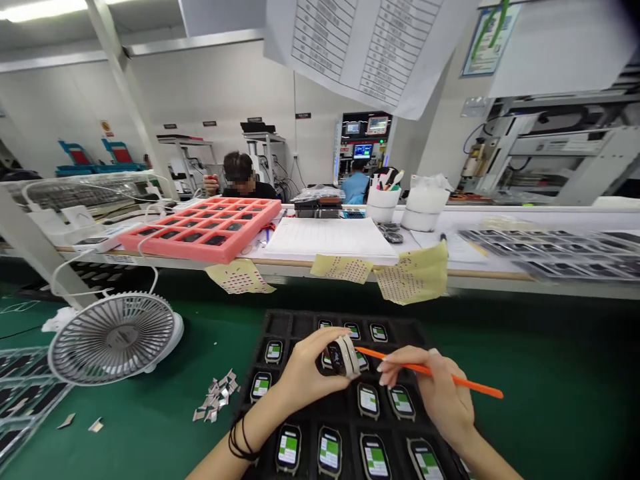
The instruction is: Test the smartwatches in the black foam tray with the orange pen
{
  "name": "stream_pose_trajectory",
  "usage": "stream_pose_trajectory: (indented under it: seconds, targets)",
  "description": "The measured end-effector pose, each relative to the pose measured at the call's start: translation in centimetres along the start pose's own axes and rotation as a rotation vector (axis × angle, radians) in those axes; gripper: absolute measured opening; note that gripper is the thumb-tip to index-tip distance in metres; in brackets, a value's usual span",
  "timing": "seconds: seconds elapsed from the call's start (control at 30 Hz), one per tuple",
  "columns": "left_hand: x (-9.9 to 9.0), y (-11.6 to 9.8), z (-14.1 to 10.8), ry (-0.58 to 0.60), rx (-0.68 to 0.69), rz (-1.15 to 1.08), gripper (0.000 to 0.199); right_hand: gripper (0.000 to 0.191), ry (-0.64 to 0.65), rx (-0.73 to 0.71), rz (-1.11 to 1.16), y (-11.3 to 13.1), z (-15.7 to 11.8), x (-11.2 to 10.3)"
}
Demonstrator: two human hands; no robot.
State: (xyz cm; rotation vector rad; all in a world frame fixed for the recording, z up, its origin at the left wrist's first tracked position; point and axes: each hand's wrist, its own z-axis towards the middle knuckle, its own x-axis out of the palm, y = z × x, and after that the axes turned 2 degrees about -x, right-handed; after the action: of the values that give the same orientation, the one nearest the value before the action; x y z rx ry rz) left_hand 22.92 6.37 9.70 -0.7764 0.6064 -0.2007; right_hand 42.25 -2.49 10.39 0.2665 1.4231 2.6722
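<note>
Orange stick (pixel 477 387) fills right grip (pixel 447 395); left grip (pixel 303 373), clasping a watch (pixel 349 356), partly hides the tray (pixel 277 323).

Orange stick (pixel 477 386) in right grip (pixel 445 400)

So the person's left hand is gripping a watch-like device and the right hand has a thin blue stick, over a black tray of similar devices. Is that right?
Not quite: the thin stick is orange, not blue, as the head view shows. The left hand does grip a watch-like device, and the right hand holds the stick, over a black tray of similar devices.
</note>
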Motion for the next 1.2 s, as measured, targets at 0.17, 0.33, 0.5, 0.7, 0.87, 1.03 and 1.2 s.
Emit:
stream_pose_trajectory:
  seconds: [0.17,0.33,0.5,0.7,0.87,1.03,1.2]
  targets:
    - [0.5,0.1,0.0,0.039,0.027,0.031,0.057,0.051,-0.044,-0.056,-0.054,0.5,-0.3,0.5]
    - [0.6,0.3,0.1,0.040,0.046,0.046,0.057,0.052,-0.039,-0.055,-0.100,0.3,-0.3,0.4]
    - [0.6,0.5,-0.3,0.043,0.047,0.077,0.061,0.051,-0.067,-0.100,-0.146,0.3,-0.3,0.7]
    - [0.7,-0.2,-0.1,0.059,0.006,0.062,0.060,0.052,-0.067,-0.102,-0.148,0.9,-0.2,0.8]
    - [0.7,-0.5,-0.1,0.061,0.029,0.051,0.063,0.052,-0.057,-0.096,-0.111,1.0,-0.5,1.0]
    - [0.6,-0.5,-0.2,0.067,0.014,0.064,0.064,0.051,-0.072,-0.111,-0.070,0.9,-0.6,1.0]
    - [0.6,-0.4,-0.2,0.066,0.019,0.075,0.064,0.051,-0.044,-0.130,-0.086,1.3,-0.5,1.1]
